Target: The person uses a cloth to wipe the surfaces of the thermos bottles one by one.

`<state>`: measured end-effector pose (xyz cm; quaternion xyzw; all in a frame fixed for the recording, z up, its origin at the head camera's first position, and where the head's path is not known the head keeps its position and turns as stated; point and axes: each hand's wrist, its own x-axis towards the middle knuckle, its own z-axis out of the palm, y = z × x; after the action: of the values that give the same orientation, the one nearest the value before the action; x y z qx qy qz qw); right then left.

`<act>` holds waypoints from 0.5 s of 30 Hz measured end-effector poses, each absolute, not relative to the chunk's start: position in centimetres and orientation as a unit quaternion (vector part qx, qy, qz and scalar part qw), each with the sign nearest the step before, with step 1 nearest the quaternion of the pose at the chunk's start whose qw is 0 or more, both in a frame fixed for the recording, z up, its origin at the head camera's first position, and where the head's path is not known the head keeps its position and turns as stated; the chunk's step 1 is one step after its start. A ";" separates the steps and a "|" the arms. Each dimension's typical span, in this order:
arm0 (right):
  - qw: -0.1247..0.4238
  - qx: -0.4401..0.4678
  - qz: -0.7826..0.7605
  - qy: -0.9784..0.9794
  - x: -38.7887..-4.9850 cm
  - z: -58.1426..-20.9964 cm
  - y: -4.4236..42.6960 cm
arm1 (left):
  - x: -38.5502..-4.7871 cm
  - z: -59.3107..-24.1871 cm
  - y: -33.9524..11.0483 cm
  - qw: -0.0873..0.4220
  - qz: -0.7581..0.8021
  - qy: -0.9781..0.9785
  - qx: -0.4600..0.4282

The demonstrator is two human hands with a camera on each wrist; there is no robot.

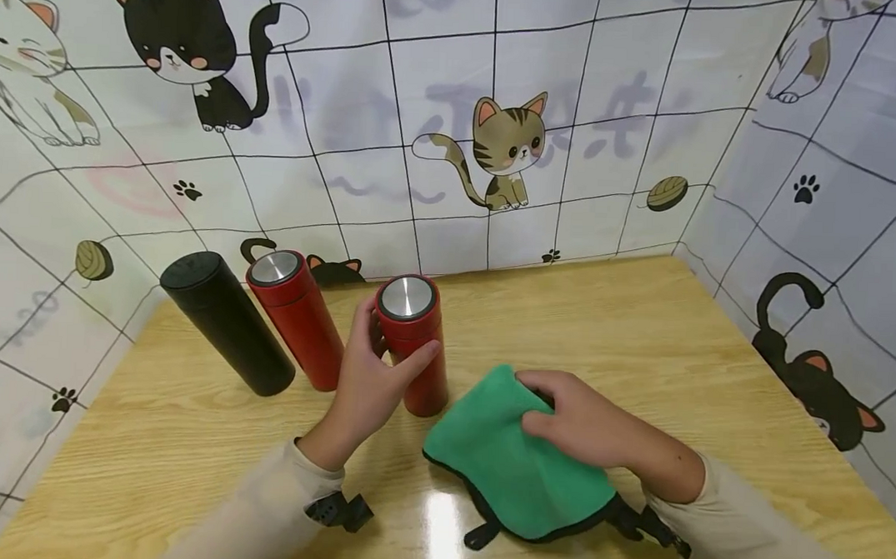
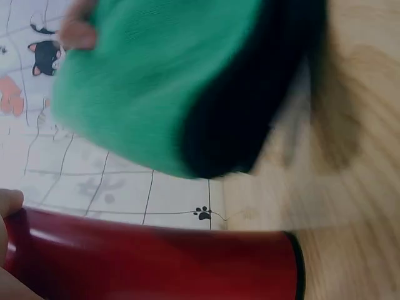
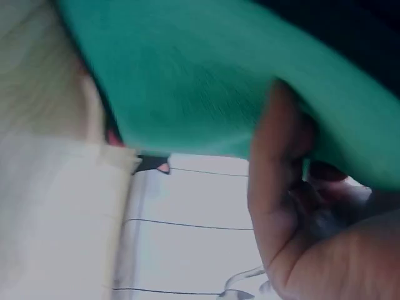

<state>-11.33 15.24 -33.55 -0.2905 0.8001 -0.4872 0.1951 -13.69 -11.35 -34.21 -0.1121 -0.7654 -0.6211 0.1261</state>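
A red bottle (image 1: 423, 370) with a silver lid stands on the table, and my left hand (image 1: 372, 385) grips it around its upper part. In the left wrist view the same red bottle (image 2: 156, 259) lies across the bottom, with fingertips (image 2: 11, 201) at its left end. To its right, my right hand (image 1: 584, 423) pinches a green cloth (image 1: 515, 457) with dark edging by its upper side. The right wrist view shows the cloth (image 3: 187, 81) between thumb and fingers of my right hand (image 3: 319, 231); some fingers are hidden.
Left of the gripped bottle, a second red bottle (image 1: 303, 331) with a silver lid and a black bottle (image 1: 231, 328) stand side by side on the wooden table (image 1: 604, 320). A white wall covering (image 1: 336, 83) with printed cats and grid lines rises behind the table and at both sides.
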 end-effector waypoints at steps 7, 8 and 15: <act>0.065 -0.282 -0.544 0.787 -10.6 -31.3 16.3 | -12.2 -34.6 -10.9 0.146 -0.576 -0.791 -0.145; 0.045 -0.280 -0.554 0.783 -10.6 -31.1 16.4 | -12.1 -34.7 -10.9 0.146 -0.572 -0.793 -0.148; -0.116 -0.203 -0.595 0.769 -10.1 -30.8 16.6 | -11.7 -34.7 -10.8 0.127 -0.559 -0.804 -0.158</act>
<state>-10.06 16.55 -30.81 -0.2031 0.7691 -0.5949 -0.1157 -11.70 -10.78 -34.73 -0.1575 -0.8041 -0.5590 0.1272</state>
